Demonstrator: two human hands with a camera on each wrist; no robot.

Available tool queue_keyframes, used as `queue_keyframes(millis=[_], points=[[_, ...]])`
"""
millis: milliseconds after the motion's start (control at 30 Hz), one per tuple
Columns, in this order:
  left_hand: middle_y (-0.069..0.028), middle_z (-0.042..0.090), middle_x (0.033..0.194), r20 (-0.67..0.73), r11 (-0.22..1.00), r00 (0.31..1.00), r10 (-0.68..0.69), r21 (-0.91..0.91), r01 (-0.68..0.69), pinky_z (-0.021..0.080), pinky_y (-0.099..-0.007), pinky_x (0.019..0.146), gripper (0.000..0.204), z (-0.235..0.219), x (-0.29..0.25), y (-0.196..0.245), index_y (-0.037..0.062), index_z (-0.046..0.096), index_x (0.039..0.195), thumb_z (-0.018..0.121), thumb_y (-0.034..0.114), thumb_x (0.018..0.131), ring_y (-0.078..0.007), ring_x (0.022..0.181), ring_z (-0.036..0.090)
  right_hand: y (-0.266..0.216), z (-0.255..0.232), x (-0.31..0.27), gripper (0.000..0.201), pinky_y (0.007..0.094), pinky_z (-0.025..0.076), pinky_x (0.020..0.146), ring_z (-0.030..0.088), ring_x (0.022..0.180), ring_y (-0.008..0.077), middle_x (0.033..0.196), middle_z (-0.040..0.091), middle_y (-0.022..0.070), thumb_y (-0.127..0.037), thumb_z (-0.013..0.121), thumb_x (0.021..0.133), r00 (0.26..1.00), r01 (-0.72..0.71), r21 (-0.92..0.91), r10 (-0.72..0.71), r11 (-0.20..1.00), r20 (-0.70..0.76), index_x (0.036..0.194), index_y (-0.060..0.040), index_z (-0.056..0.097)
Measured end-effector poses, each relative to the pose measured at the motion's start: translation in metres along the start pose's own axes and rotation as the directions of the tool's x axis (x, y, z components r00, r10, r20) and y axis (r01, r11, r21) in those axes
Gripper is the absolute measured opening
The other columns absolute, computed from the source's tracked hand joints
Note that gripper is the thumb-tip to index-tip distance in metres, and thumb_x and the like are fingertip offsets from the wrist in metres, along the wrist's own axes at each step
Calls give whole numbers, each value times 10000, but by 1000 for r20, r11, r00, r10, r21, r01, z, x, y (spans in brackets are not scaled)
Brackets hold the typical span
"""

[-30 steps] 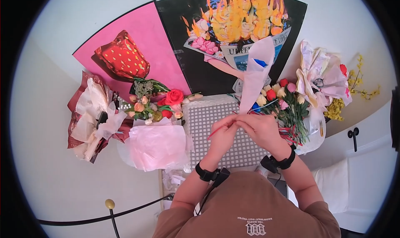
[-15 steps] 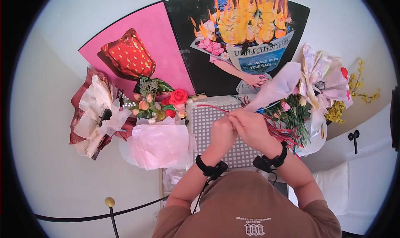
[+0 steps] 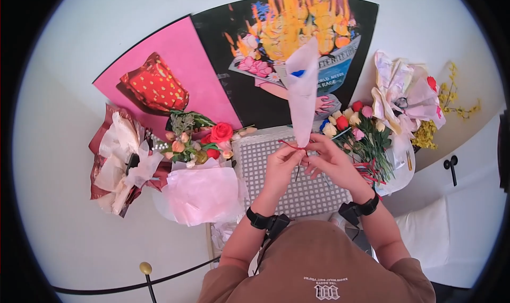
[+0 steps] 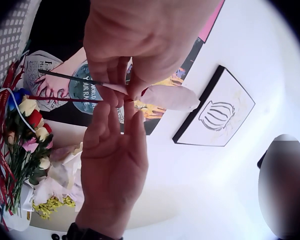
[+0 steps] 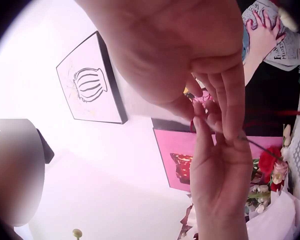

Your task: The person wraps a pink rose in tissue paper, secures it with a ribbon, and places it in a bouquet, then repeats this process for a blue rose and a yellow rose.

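Having swung upright, the wrapped flower (image 3: 303, 98) is rising above the left hand (image 3: 280, 171), which is pinching its base beside red ribbon (image 3: 289, 144); the right hand's (image 3: 339, 166) grip is unclear.

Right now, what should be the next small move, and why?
Probably the right hand, fingers spread close by, should draw the red ribbon snug: it crosses the base of the pale pink paper cone, one end sticks out, and the left hand pinches there.
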State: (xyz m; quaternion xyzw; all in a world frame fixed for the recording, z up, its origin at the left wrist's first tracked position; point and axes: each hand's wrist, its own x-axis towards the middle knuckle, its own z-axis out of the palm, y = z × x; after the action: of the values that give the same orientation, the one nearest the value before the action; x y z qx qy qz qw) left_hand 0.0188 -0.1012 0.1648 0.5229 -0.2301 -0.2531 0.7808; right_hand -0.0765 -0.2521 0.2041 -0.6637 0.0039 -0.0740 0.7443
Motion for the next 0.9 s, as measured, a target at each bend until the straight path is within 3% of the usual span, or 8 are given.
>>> queue_keyframes(millis=[67, 167, 233, 367, 467, 667, 733, 900], points=[[-27, 646, 955, 20, 992, 997, 75, 102, -77, 548, -278, 757, 198, 9, 3, -5, -16, 673, 1143, 567, 65, 997, -129, 836, 654, 3, 5, 1, 406, 253, 551, 644, 672, 734, 134, 1115, 642, 113, -105, 592, 990, 996, 24, -21, -26, 999, -84, 1362, -11, 461], [6, 567, 872, 19, 989, 995, 97, 112, -99, 494, -245, 669, 165, 17, 6, -9, -5, 672, 1096, 568, 78, 1000, -87, 727, 578, -1, -1, -2, 267, 259, 497, 601, 632, 664, 109, 765, 660, 54, -122, 648, 956, 979, 15, -343, -84, 939, -187, 1192, -9, 595], [5, 551, 865, 48, 998, 999, -3, 69, 0, 418, -224, 591, 173, 16, 6, -13, -9, 656, 1023, 557, 132, 1016, -63, 672, 504, 5, -11, -3, 248, 273, 487, 587, 618, 638, 121, 752, 656, 62, -119, 655, 947, 968, 62, -435, -160, 898, -192, 1166, -11, 613], [13, 531, 813, 41, 999, 999, 19, -28, -18, 360, -209, 557, 238, 25, 5, -14, 5, 636, 963, 522, 198, 1042, -43, 656, 461, 7, -14, -6, 202, 311, 470, 564, 588, 588, 158, 721, 643, 87, -109, 667, 928, 933, 156, -544, -304, 825, -193, 1107, -19, 650], [28, 521, 725, -94, 993, 989, -116, -26, 114, 342, -210, 524, 307, 34, 5, -4, 21, 639, 918, 487, 245, 1062, -33, 618, 452, -1, -11, -10, 210, 312, 469, 566, 585, 584, 169, 720, 647, 99, -112, 670, 923, 941, 163, -639, -313, 752, -128, 1112, -22, 651], [45, 520, 644, -143, 994, 985, 100, 48, -94, 312, -203, 470, 351, 30, 10, -13, 23, 642, 856, 475, 248, 1068, -27, 531, 419, 10, -8, -14, 235, 290, 446, 551, 550, 566, 124, 660, 590, 63, -98, 667, 912, 958, 110, -551, -235, 827, -163, 1128, -9, 639], [41, 530, 665, -155, 1000, 988, -29, -16, 27, 319, -197, 466, 342, 30, 8, -7, 20, 637, 870, 471, 242, 1068, -27, 535, 427, 1, -4, -13, 230, 276, 437, 547, 535, 567, 96, 650, 582, 45, -83, 664, 914, 963, 98, -514, -211, 852, -166, 1128, -4, 638], [32, 558, 710, -115, 990, 984, -133, -65, 126, 345, -191, 463, 315, 28, 1, -4, 17, 647, 949, 462, 242, 1069, -33, 539, 449, 9, -1, -8, 216, 234, 412, 538, 500, 579, 31, 641, 581, -3, -43, 665, 913, 971, 81, -321, -147, 944, -188, 1123, 6, 642]])
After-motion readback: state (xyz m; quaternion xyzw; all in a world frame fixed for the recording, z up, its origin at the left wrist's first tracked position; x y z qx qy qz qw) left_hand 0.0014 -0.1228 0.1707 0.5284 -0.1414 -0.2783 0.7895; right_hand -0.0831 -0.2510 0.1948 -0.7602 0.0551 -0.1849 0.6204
